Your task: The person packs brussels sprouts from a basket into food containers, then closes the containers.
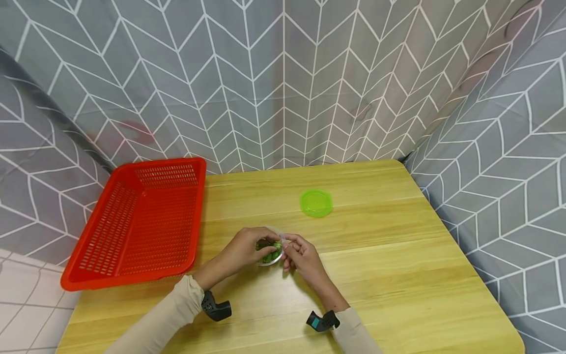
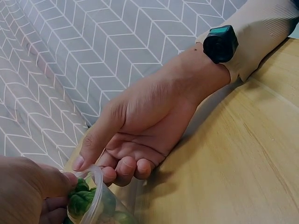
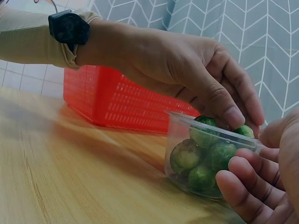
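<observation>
A clear plastic tub (image 3: 172,140) holding several green Brussels sprouts (image 3: 202,178) stands on the table between the two hands. From the left, my left hand (image 1: 245,247) reaches over its rim, thumb and fingers around a sprout at the top. Part of that sprout is hidden by the fingers. My right hand (image 1: 306,258) pinches the tub's rim on the right side with the thumb, the other fingers curled against the outer wall, as the left wrist view shows. Beyond the hands, a translucent green lid (image 1: 316,203) lies flat on the table.
A large red perforated plastic basket (image 1: 159,221) sits at the table's left side, its near corner beyond the edge. The wood-grain table (image 1: 398,255) extends right. Grey patterned curtains (image 1: 283,88) hang behind and on both sides.
</observation>
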`<state>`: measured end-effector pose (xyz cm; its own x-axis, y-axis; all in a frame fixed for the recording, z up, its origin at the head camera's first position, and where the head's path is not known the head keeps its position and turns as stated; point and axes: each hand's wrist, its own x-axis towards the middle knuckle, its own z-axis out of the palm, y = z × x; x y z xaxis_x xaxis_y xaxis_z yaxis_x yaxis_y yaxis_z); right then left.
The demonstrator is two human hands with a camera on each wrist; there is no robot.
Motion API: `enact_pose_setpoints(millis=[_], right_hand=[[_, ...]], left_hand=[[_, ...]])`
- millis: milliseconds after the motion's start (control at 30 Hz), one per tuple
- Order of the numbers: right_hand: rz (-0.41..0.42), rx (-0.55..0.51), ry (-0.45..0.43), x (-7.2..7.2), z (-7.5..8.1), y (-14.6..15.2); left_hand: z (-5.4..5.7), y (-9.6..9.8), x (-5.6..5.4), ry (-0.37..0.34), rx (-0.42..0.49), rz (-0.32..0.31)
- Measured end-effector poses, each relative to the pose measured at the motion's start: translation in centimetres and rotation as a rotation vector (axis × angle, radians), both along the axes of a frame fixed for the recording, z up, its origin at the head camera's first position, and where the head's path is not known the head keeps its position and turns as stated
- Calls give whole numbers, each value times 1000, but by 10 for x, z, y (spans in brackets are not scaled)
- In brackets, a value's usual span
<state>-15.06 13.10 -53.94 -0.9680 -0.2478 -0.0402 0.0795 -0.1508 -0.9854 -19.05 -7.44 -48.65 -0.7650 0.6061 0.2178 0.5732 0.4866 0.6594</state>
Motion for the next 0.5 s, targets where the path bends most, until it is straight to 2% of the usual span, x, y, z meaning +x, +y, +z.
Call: enact_pose_setpoints(millis=[267, 500], right_hand=[[12, -3, 6, 0, -1, 1], [7, -11, 0, 0, -2, 1]], left_hand=[[11, 2, -5, -34, 6, 28], [21, 10, -17, -32, 25, 25]])
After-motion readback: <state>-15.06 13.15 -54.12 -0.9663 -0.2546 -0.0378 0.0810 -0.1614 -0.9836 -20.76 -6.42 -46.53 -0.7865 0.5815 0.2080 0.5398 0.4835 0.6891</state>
